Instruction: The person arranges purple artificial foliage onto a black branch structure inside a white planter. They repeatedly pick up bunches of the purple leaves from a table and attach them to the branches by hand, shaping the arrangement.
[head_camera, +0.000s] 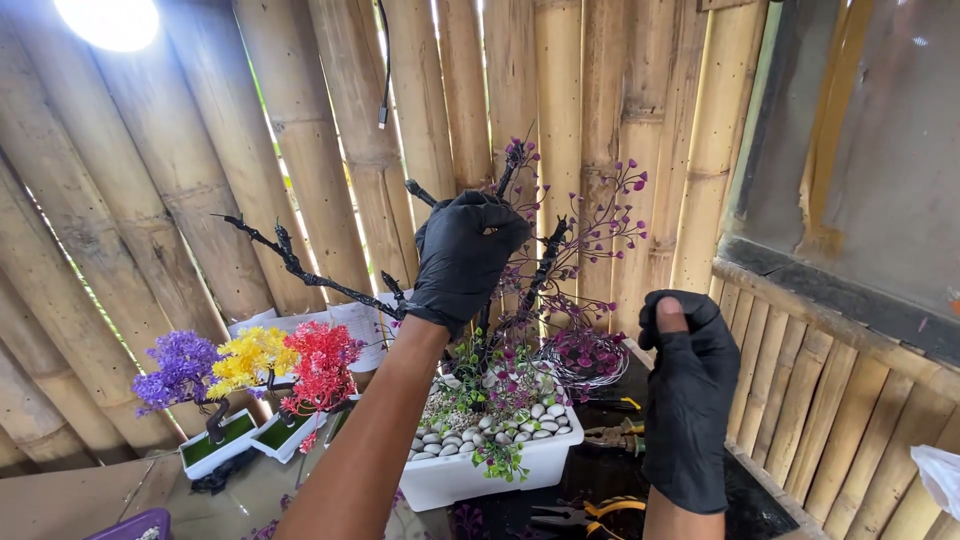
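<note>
An artificial bonsai tree with black twisted branches (300, 272) and small purple flower sprigs (600, 225) stands in a white rectangular pot (470, 475) filled with white pebbles and green sprigs. My left hand (465, 255), in a black glove, is raised and grips one of the upper black branches near the trunk. My right hand (690, 390), also black-gloved, hovers to the right of the pot with fingers curled together; a torn thumb tip shows. Nothing can be seen in it.
Three small trees in white pots stand at the left: purple (178, 370), yellow (250, 358) and red (322, 365). Pliers (610, 437) and another yellow-handled tool (585, 515) lie on the dark table. A bamboo wall (330, 130) stands behind. Paper sheets (350, 320) lie at the back.
</note>
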